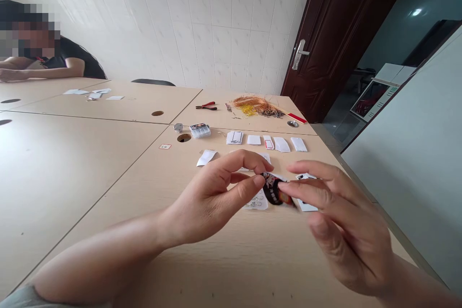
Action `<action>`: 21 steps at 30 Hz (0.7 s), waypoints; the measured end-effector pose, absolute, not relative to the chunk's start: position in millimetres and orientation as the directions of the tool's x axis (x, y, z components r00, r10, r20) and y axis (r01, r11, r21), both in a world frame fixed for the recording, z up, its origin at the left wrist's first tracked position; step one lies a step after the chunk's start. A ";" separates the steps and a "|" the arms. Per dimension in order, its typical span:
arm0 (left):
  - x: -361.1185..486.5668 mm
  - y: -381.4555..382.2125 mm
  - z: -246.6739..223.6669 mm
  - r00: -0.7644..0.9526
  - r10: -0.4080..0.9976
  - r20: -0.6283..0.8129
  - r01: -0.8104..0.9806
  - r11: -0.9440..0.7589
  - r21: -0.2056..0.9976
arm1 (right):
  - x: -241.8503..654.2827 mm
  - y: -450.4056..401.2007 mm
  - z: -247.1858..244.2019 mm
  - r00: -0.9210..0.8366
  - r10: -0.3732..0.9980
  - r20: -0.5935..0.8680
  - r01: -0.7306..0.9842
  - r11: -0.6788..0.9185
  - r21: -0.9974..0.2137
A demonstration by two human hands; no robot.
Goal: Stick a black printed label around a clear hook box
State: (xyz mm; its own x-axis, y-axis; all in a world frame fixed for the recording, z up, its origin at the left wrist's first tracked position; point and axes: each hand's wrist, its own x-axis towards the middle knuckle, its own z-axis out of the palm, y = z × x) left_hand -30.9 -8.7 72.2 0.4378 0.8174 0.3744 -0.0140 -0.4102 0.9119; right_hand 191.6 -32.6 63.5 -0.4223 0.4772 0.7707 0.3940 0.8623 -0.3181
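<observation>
My left hand (212, 197) pinches a small black printed packet (273, 193) between thumb and fingertips above the table. White and orange print shows on it, and its lower right end is blurred. The fingers of my right hand (350, 224) are spread, with one fingertip against the packet's right side and the thumb held away. Beneath the packet lies a clear plastic tray (260, 203) with small metal rings, partly hidden by my left hand. A white card (308, 205) with black marks sits behind my right fingers.
Several stacks of white paper slips (254, 140) form a row beyond my hands. Near them are a clear plastic case (200, 130) and a table hole (184, 138). Farther back lie red-and-black pliers (207, 105) and a copper-coloured bundle (249, 102). Another person (72, 65) sits at far left.
</observation>
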 end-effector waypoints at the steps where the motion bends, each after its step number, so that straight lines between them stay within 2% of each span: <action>1: -30.7 -8.8 71.7 0.434 0.812 0.391 0.008 -0.437 0.899 | 191.3 -33.0 62.7 -0.401 0.497 0.769 0.397 0.851 -0.343; 7: -28.9 -9.1 69.9 0.426 0.750 0.506 0.078 -0.587 0.806 | 185.2 -32.2 59.7 -0.327 0.614 0.718 0.370 0.783 -0.501; 12: -27.9 -7.2 68.4 0.519 0.722 0.459 -0.099 -0.482 0.871 | 181.1 -29.3 55.3 -0.311 0.670 0.674 0.276 0.742 -0.611; 15: -27.4 -4.7 66.7 0.537 0.720 0.440 -0.121 -0.450 0.885 | 179.8 -29.1 55.3 -0.289 0.723 0.628 0.249 0.690 -0.680; 18: -27.9 -5.3 66.2 0.526 0.725 0.444 -0.053 -0.493 0.868 | 179.2 -29.6 57.8 -0.252 0.785 0.567 0.237 0.618 -0.750; 21: -29.9 -5.4 66.1 0.490 0.736 0.467 0.158 -0.602 0.782 | 181.0 -29.8 60.4 -0.208 0.825 0.526 0.246 0.565 -0.788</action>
